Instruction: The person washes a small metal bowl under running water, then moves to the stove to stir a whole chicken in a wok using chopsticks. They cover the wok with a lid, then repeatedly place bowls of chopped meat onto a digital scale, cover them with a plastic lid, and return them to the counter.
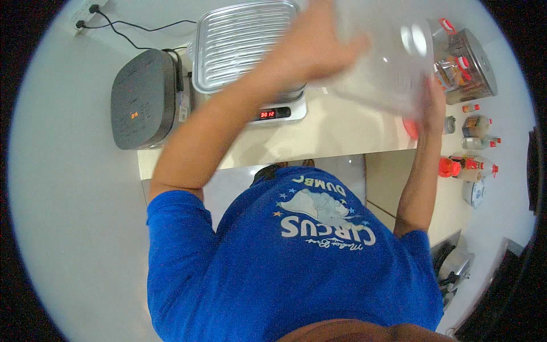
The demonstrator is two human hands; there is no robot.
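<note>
A large clear plastic container [384,64], blurred, is over the far right of the pale counter. My right hand [432,100] grips its right side near the lower corner. My left hand [327,49] is blurred by motion, thumb and fingers spread, in front of the container's left part. Whether it touches the plastic is unclear. Behind my left forearm, a ribbed metal tray [243,42] sits over a white countertop appliance [299,112] with a lit red display. Below my right hand, a red object [411,128] is partly hidden.
A dark grey rice cooker [145,100] stands on the left, with black cords [128,30] running to a power strip [87,17]. Bottles with red caps [472,164] and a large lidded jar [472,64] line the right side. A metal pot [457,265] is at lower right.
</note>
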